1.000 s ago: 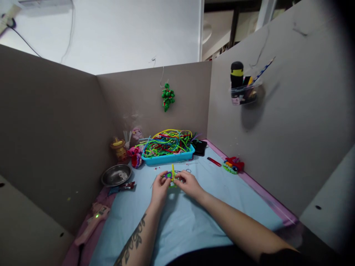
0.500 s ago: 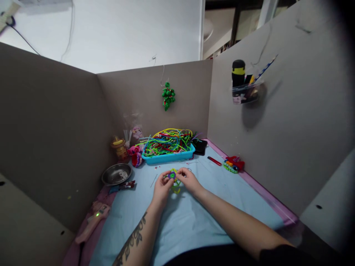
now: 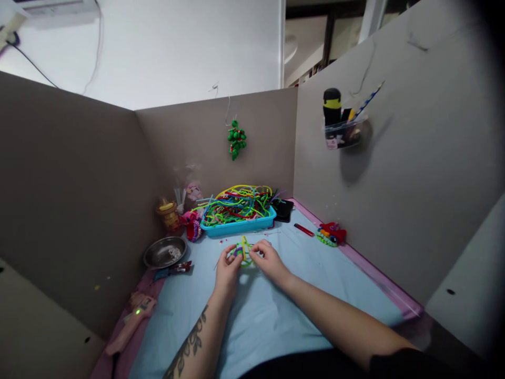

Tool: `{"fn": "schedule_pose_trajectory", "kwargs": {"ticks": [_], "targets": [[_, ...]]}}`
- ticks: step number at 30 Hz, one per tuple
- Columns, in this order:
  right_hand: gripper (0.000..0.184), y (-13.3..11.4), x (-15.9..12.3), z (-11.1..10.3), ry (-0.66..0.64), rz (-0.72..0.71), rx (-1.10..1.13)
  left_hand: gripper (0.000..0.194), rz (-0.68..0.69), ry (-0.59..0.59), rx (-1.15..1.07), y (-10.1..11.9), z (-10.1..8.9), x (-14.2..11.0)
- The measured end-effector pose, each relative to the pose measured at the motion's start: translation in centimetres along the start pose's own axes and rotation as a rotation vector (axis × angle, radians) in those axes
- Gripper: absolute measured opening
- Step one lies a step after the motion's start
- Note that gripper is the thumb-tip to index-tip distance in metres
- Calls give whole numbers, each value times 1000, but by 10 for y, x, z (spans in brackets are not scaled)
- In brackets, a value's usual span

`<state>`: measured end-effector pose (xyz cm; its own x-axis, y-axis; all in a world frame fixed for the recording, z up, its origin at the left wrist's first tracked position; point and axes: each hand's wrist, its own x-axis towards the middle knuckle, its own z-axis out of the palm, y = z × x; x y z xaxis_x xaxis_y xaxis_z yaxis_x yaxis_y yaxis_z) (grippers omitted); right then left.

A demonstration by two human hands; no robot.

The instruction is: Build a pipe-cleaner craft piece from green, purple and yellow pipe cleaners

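Observation:
Between my hands is a small pipe-cleaner piece (image 3: 244, 255) with a purple and green coil and loose yellow and lime strands. My left hand (image 3: 228, 263) pinches the purple coil at its left side. At the right edge of the piece, the fingers of my right hand (image 3: 266, 258) are closed on a yellow-green strand; their exact hold is too small to make out. Just behind my hands stands a blue tray (image 3: 239, 226) heaped with pipe cleaners (image 3: 236, 205) in many colours.
To the left lie a metal bowl (image 3: 153, 258), a pink glue gun (image 3: 132, 321) with a green light, and a jar (image 3: 169, 216). A red cutter-like tool (image 3: 303, 230) and a colourful craft piece (image 3: 332, 235) lie right. Grey panels (image 3: 260, 142) enclose the table.
The piece has been turned in my fingers: the purple coil now faces more sideways and the yellow strand stands across the front. The view has shifted slightly.

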<state>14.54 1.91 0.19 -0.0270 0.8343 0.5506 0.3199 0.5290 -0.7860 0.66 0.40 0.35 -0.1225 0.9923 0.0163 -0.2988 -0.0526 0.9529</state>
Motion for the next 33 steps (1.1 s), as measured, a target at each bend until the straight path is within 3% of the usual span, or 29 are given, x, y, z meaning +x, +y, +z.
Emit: {"fn": "schedule_pose_trajectory", "kwargs": {"ticks": [8,19,26,33], "targets": [[6,-4,-8,14,-20,-14,-39,75,-7,44,-109,-2,0,1],[12,-4,-9,18,58,-14,-116,71,122,42,-37,-7,6,-3],[14,-1,-5,21,87,33,-49,79,210,26,36,-2,12,-8],[18,-5,-4,16,36,96,135,66,293,4,72,4,14,-14]]}}
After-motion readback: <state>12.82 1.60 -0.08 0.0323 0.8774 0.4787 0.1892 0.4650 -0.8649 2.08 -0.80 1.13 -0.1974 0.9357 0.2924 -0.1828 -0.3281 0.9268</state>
